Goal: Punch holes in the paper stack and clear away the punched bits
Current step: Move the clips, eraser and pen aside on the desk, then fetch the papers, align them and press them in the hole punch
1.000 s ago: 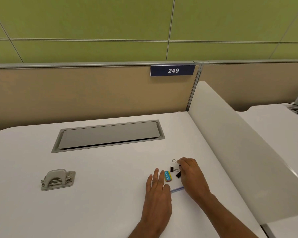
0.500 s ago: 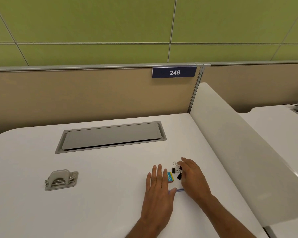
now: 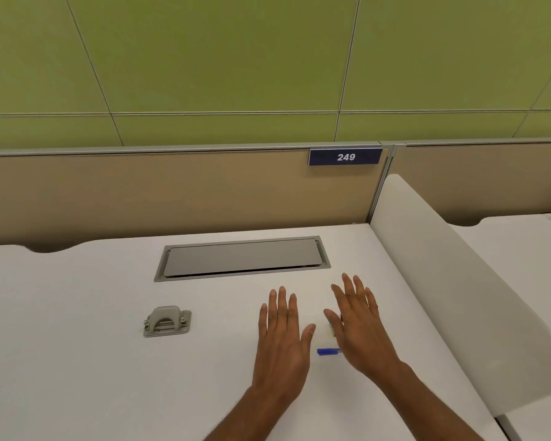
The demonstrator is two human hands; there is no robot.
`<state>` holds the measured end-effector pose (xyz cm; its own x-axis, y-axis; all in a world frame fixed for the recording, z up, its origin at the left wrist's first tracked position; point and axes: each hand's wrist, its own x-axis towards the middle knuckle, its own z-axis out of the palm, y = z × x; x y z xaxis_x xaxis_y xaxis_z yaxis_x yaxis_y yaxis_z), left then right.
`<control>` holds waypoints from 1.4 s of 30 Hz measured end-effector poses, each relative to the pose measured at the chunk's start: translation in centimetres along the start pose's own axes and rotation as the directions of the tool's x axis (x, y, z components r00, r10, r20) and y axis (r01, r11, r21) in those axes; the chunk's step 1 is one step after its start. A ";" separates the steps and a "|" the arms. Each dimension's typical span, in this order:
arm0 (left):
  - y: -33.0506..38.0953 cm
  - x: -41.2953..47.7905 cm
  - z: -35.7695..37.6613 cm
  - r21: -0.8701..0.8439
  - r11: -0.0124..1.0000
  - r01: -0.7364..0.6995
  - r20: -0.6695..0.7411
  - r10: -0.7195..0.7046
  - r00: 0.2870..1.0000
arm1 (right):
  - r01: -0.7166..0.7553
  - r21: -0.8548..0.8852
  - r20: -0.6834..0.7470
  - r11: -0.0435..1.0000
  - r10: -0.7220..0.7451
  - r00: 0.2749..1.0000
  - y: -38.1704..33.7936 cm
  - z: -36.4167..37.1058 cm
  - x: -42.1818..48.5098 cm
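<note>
On the white counter (image 3: 77, 361), left of both hands, we find the grey metal hole punch (image 3: 167, 321), well apart from our left hand (image 3: 282, 342). It sits on its flat base, arched lever on top. Both hands are spread with straight fingers and hold nothing. Our right hand (image 3: 358, 329) partly covers a blue pen (image 3: 327, 351) and a yellow-and-blue eraser (image 3: 331, 329). Half a second ago its fingertips rested at black binder clips, now hidden.
</note>
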<state>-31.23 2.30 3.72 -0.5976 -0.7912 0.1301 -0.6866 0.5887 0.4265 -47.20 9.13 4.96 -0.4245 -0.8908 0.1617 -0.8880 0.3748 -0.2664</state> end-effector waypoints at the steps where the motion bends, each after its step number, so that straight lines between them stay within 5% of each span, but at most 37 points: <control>1: -0.6 -0.5 -0.9 0.009 1.000 0.011 -0.008 -0.011 1.000 | 0.014 0.016 -0.019 1.000 -0.014 1.000 -1.2 -0.2 -0.2; 11: -11.3 -7.4 -10.0 0.034 0.995 0.095 -0.114 -0.091 0.989 | 0.049 0.105 -0.013 0.993 -0.048 0.999 -17.6 0.6 -5.2; 26: -41.5 -23.3 -26.0 0.112 0.965 0.239 -0.244 -0.206 0.948 | 0.173 0.187 -0.072 0.967 -0.162 0.984 -49.0 9.1 -11.7; 42: -54.4 -29.0 -30.7 0.102 0.901 0.422 -0.293 -0.378 0.878 | 0.380 0.213 0.008 0.900 -0.391 0.921 -60.6 13.9 -13.3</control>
<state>36.17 -11.89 4.19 -0.1440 -0.9660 0.2147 -0.9131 0.2133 0.3474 14.70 -5.32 5.70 -0.0426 -0.9685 0.2454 -0.9229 -0.0559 -0.3809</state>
